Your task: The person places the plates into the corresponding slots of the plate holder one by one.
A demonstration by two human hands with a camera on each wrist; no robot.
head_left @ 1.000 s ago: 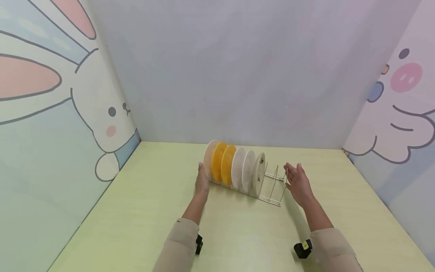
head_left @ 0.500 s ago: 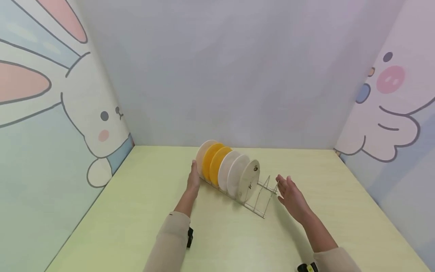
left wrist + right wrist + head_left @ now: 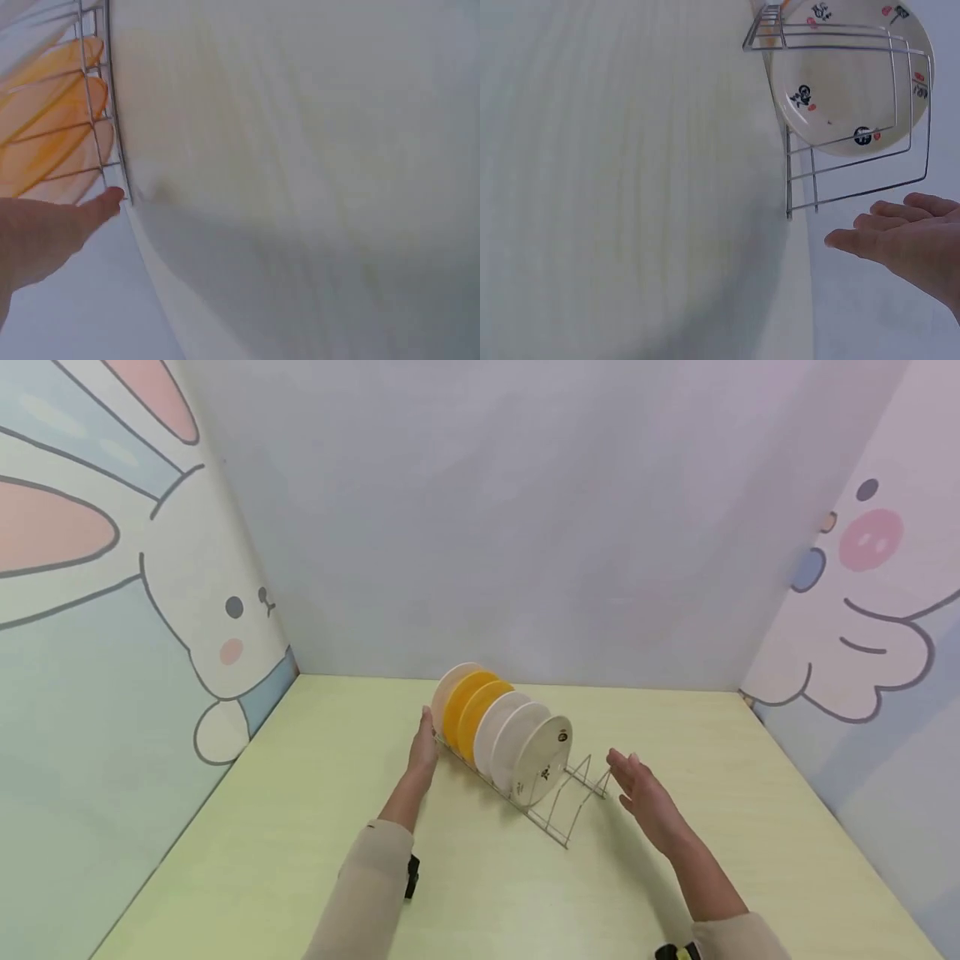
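Observation:
A wire plate rack (image 3: 555, 837) stands at an angle on the table with plates upright in it. From its far left end come a pale pinkish plate (image 3: 442, 689), two orange plates (image 3: 472, 727), two white plates (image 3: 513, 739) and a cream plate (image 3: 543, 760) with small dark and red prints. My left hand (image 3: 423, 752) is at the rack's left end, fingers straight; in the left wrist view its thumb is right at the wire corner. Off the rack's right end, my right hand (image 3: 648, 802) is held with straight fingers, a small gap showing in the right wrist view.
The light wood table (image 3: 300, 843) runs back to a plain grey wall (image 3: 480, 527). Side panels carry a cartoon rabbit (image 3: 225, 610) on the left and a cartoon pig (image 3: 870, 568) on the right. The rack's slots beside the cream plate show bare wires.
The rack has turned, its right end swinging toward me and left, so the cream plate's face shows more. Both hands shifted slightly left in view; a gap now shows at the right hand.

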